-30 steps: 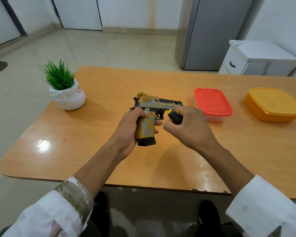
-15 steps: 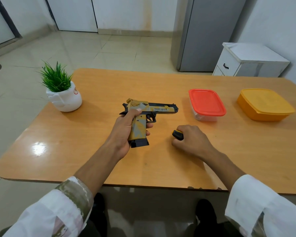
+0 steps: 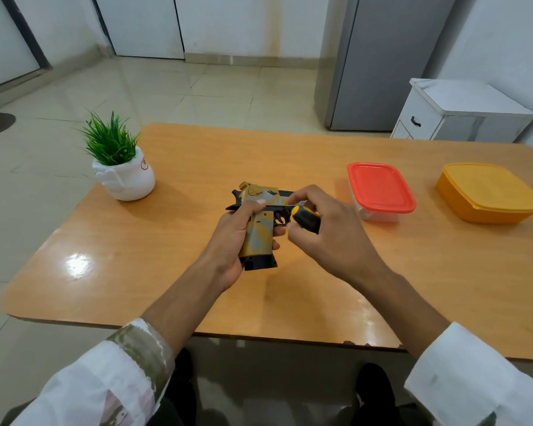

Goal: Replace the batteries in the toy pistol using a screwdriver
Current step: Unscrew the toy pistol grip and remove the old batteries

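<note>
Potted plant (image 3: 119, 161), red-lidded box (image 3: 380, 189), yellow box (image 3: 486, 192)

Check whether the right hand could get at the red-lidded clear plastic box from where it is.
Probably yes: bare wooden table lies between the right hand and the red-lidded clear plastic box, but that hand grips a black-and-yellow-handled screwdriver.

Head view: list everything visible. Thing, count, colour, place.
table: 1, orange-brown wood, centre
toy pistol: 1, tan camo and black, over table centre, in left hand
screwdriver: 1, black-yellow handle, in right hand beside the pistol's trigger guard; tip hidden
potted plant: 1, green in white pot, table's far-left corner
red-lidded container: 1, clear, right of pistol
yellow container: 1, near table's right edge
grey cabinet: 1, on floor behind table
white drawer unit: 1, right of cabinet
left hand: grips the pistol's grip
right hand: holds the screwdriver handle
</note>
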